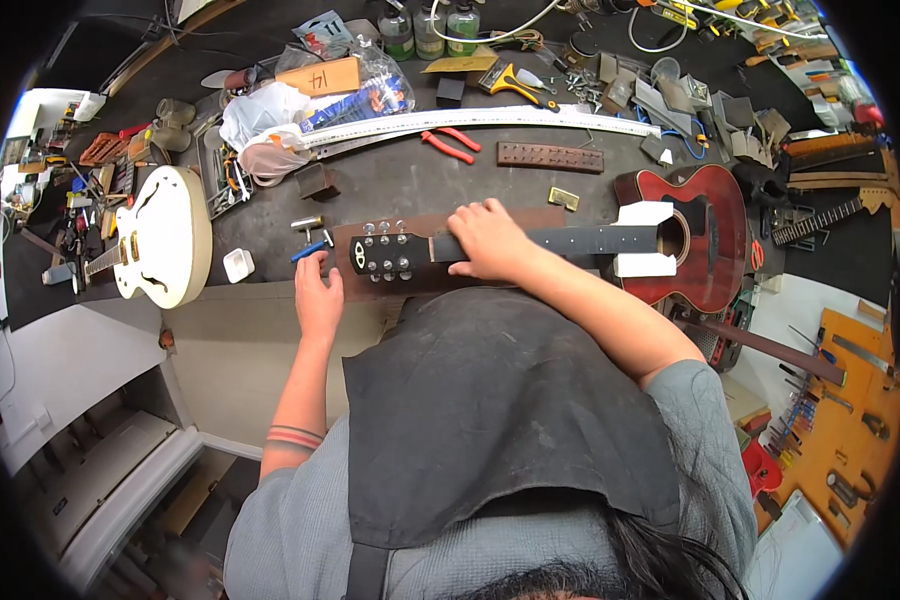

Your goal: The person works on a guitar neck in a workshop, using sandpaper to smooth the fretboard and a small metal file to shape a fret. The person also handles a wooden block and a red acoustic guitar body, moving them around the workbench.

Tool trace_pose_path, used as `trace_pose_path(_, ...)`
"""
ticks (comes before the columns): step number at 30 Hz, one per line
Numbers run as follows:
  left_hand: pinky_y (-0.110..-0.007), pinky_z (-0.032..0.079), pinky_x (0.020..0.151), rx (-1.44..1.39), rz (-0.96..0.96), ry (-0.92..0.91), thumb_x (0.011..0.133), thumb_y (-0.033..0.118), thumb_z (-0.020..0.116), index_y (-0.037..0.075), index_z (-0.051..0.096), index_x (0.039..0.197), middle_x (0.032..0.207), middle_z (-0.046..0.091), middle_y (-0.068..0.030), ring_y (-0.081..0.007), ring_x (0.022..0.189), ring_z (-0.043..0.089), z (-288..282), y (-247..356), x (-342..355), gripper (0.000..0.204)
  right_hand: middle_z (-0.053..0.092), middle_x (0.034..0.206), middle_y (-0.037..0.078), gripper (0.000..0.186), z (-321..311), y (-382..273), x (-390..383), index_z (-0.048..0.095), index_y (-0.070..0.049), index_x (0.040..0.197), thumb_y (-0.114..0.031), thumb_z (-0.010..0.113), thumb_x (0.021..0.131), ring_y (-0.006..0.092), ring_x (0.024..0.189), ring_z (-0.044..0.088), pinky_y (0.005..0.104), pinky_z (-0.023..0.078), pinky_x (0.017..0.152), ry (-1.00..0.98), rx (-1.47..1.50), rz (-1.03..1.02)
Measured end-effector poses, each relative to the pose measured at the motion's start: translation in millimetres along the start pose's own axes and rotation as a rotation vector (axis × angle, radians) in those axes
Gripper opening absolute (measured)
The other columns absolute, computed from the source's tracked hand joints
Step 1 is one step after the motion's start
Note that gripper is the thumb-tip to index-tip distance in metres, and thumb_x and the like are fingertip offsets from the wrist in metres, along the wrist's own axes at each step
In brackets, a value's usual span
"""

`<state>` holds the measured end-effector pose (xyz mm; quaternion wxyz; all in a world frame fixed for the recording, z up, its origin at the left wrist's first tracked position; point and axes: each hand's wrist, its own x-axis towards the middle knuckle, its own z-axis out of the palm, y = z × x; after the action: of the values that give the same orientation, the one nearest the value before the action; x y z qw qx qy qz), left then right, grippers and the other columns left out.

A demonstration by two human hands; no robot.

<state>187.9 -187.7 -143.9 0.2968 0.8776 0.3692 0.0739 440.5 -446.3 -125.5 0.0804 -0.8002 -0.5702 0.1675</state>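
A red acoustic guitar (722,235) lies on its back across the bench, its dark neck running left to a black headstock (381,256) with metal tuners. My right hand (490,240) lies over the neck near the nut, its fingers on the far side and thumb on the near side. My left hand (320,292) is at the bench edge left of the headstock. Its fingers are loosely extended, with the tips at a blue-handled tool (310,251); whether they touch it is unclear. A small metal hammer (307,224) lies just beyond. White sheets (645,265) cover the body beside the soundhole.
A cream hollow-body guitar (182,240) and a small white container (238,265) are at the left. Beyond the neck lie red-handled pliers (451,145), a long metal ruler (470,119), a dark drilled block (550,157) and a small brass-coloured piece (563,199). Bottles and tools crowd the back.
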Motion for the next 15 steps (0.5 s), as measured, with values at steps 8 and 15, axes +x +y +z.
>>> trace_pose_path(8, -0.049, 0.051, 0.111, 0.026, 0.123, 0.039, 0.094, 0.002, 0.07, 0.004, 0.063, 0.135, 0.132, 0.062, -0.0182, -0.0397, 0.129, 0.061, -5, -3, -26, 0.041, 0.075, 0.125, 0.021, 0.029, -18, 172, -52, 0.069, -0.004, 0.122, -0.011, 0.07, 0.094, 0.0384, 0.123, 0.072, 0.055, 0.061, 0.099, -0.109, -0.169, 0.462)
trace_pose_path(15, -0.049, 0.049, 0.11, 0.02, 0.496, 0.023, 0.09, 0.003, 0.074, 0.009, 0.063, 0.142, 0.136, 0.062, -0.0157, -0.0384, 0.129, 0.06, -3, 61, -20, 0.053, 0.063, 0.141, 0.022, 0.053, 33, 218, -52, 0.051, -0.008, 0.142, -0.005, 0.073, 0.094, 0.0399, 0.118, 0.076, 0.0535, 0.064, 0.093, -0.403, -0.253, 0.271)
